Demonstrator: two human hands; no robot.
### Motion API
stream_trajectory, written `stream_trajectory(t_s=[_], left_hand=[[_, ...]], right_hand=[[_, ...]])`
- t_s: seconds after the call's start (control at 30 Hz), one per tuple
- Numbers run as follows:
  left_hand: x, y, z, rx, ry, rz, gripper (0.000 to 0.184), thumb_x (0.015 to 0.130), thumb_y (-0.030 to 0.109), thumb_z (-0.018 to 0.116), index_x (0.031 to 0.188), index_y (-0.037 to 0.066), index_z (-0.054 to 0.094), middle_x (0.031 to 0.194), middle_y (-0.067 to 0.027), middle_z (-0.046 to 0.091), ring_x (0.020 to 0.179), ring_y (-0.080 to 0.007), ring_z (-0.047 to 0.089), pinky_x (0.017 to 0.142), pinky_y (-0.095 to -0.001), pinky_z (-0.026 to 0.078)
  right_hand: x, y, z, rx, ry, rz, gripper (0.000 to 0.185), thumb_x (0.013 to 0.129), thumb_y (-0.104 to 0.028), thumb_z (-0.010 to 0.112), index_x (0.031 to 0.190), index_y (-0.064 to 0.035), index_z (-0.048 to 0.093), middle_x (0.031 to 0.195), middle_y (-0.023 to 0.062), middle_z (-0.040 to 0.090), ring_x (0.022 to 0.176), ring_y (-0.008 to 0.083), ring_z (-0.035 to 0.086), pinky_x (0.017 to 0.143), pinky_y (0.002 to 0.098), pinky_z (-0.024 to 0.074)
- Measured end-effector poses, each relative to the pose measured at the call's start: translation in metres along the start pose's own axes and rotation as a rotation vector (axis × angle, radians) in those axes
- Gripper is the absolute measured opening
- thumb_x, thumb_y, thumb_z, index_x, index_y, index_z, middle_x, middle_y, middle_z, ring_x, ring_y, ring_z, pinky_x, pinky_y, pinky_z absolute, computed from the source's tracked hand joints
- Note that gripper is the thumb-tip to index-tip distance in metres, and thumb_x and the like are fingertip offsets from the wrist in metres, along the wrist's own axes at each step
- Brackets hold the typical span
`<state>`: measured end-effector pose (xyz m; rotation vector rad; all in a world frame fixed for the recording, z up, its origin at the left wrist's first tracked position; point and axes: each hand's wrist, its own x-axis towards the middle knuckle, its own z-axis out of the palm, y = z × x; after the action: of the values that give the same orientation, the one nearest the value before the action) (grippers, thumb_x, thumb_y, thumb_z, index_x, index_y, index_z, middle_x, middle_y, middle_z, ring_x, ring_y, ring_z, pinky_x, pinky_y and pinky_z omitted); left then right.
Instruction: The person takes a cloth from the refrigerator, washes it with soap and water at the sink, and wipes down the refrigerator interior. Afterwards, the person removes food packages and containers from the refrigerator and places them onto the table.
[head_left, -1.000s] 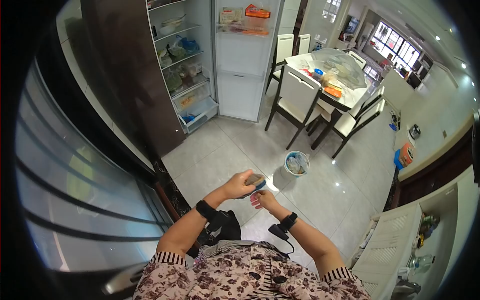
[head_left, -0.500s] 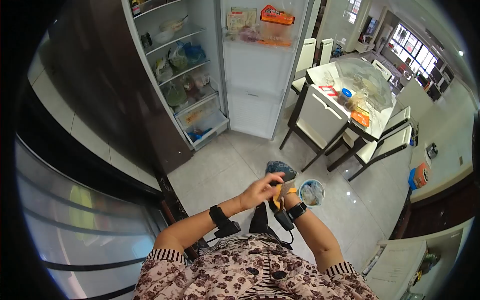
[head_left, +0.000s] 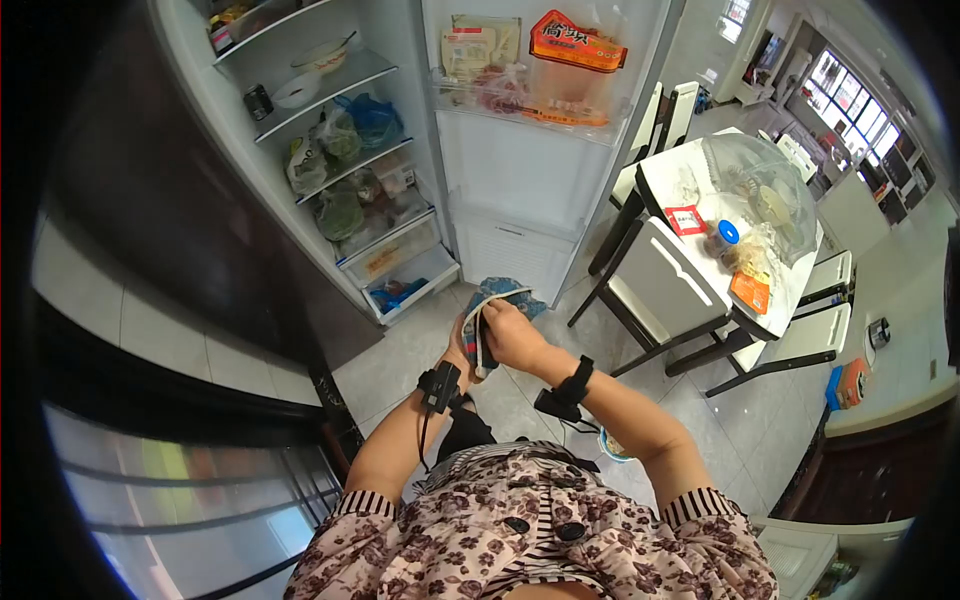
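A blue patterned cloth item [head_left: 512, 291] with a cream edging is held up in front of me, before the open fridge. My left hand [head_left: 459, 347] grips it from the left side, its fingers partly hidden behind the fabric. My right hand [head_left: 515, 336] is closed on the cream edge, the fingertips at the cloth's opening or fold. Some red shows on the cloth by the left hand. Whether it is a mitt or a folded cloth I cannot tell.
The fridge stands open, with bagged food on its shelves [head_left: 325, 185] and packets in the door rack [head_left: 530, 105]. To the right are a dining table [head_left: 690, 165] and chairs [head_left: 650, 280]. A bucket [head_left: 612, 447] on the floor is mostly hidden by my right forearm.
Both hands have moved left and up towards the fridge, and the blue cloth is now between them. The brown item with orange edging is no longer visible. My view has shifted, and my forearm covers the bucket.
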<state>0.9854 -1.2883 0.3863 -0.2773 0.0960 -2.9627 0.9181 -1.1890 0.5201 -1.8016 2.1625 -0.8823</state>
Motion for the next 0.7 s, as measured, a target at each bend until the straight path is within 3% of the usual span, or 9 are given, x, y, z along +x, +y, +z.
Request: stream_trajectory(t_s=[0.07,0.1,0.23,0.3,0.37,0.43,0.53,0.63,0.7], left_hand=[[0.042,0.016,0.006,-0.142,-0.241,-0.134,0.052,0.088,0.043,0.035,0.127,0.01,0.046,0.126,-0.0115,0.049,0.111,-0.0298,0.05,0.096,-0.0429,0.039],[0.055,0.023,0.06,0.197,0.248,-0.038,0.042,0.084,0.044,0.053,0.105,0.008,0.061,0.1,-0.0118,0.062,0.094,-0.0281,0.057,0.085,-0.0419,0.048],[0.129,0.086,0.072,0.355,0.406,0.104,0.045,0.084,0.046,0.05,0.107,0.007,0.06,0.105,-0.0138,0.06,0.098,-0.0308,0.055,0.086,-0.0431,0.046],[0.165,0.12,0.066,0.482,0.527,0.374,0.046,0.085,0.046,0.049,0.107,0.007,0.059,0.109,-0.0145,0.059,0.1,-0.0312,0.055,0.087,-0.0437,0.046],[0.205,0.153,0.052,0.617,0.356,0.496,0.046,0.086,0.043,0.046,0.109,0.005,0.057,0.113,-0.0154,0.056,0.103,-0.0324,0.053,0.088,-0.0441,0.045],[0.256,0.167,0.079,0.203,0.605,0.51,0.047,0.087,0.043,0.045,0.108,0.003,0.057,0.11,-0.0151,0.058,0.099,-0.0312,0.055,0.087,-0.0423,0.046],[0.302,0.191,0.054,0.223,0.304,0.277,0.05,0.086,0.047,0.048,0.107,0.002,0.056,0.1,-0.0131,0.062,0.088,-0.0264,0.061,0.082,-0.0347,0.05],[0.337,0.177,0.048,0.237,0.388,0.291,0.047,0.088,0.045,0.046,0.107,0.004,0.057,0.098,-0.0108,0.063,0.085,-0.0246,0.061,0.078,-0.0332,0.05],[0.351,0.17,0.03,0.283,0.144,0.249,0.042,0.09,0.041,0.044,0.109,0.005,0.056,0.107,-0.0085,0.06,0.094,-0.025,0.058,0.082,-0.0354,0.048]], right_hand=[[0.016,0.03,-0.012,0.147,0.116,0.047,0.026,0.07,0.005,0.049,0.094,0.0056,0.059,0.103,0.0207,0.059,0.092,0.0341,0.057,0.08,0.0374,0.0457],[0.02,0.046,-0.019,0.294,0.238,0.085,0.025,0.072,0.007,0.048,0.094,0.0035,0.06,0.105,0.018,0.061,0.092,0.032,0.06,0.078,0.0353,0.048],[0.036,0.135,-0.061,0.386,0.522,0.461,0.032,0.075,0.01,0.043,0.104,0.0049,0.055,0.1,0.0112,0.061,0.095,0.0179,0.06,0.08,0.0276,0.0471],[0.046,0.178,-0.092,0.126,0.62,0.526,0.031,0.077,-0.001,0.051,0.108,-0.0022,0.053,0.097,0.0127,0.062,0.09,0.0196,0.061,0.077,0.0309,0.0486],[0.064,0.201,-0.126,0.566,0.78,0.716,0.039,0.081,-0.015,0.054,0.119,-0.0098,0.047,0.111,0.0078,0.053,0.094,0.0186,0.053,0.069,0.0312,0.047],[0.08,0.231,-0.158,0.576,0.882,0.773,0.053,0.083,-0.04,0.05,0.128,-0.0156,0.04,0.122,0.0055,0.043,0.102,0.0192,0.045,0.077,0.0377,0.041],[0.105,0.279,-0.195,0.762,1.02,0.735,0.068,0.085,-0.055,0.044,0.137,-0.013,0.028,0.137,0.0132,0.032,0.125,0.0299,0.031,0.098,0.0452,0.026],[0.124,0.323,-0.212,0.853,0.949,0.559,0.062,0.091,-0.052,0.034,0.134,-0.0075,0.032,0.135,0.0108,0.037,0.123,0.0223,0.035,0.101,0.0329,0.0265],[0.134,0.303,-0.207,0.845,0.951,0.543,0.059,0.092,-0.05,0.035,0.129,-0.0037,0.036,0.129,0.0086,0.041,0.117,0.0198,0.04,0.099,0.0305,0.0285]])
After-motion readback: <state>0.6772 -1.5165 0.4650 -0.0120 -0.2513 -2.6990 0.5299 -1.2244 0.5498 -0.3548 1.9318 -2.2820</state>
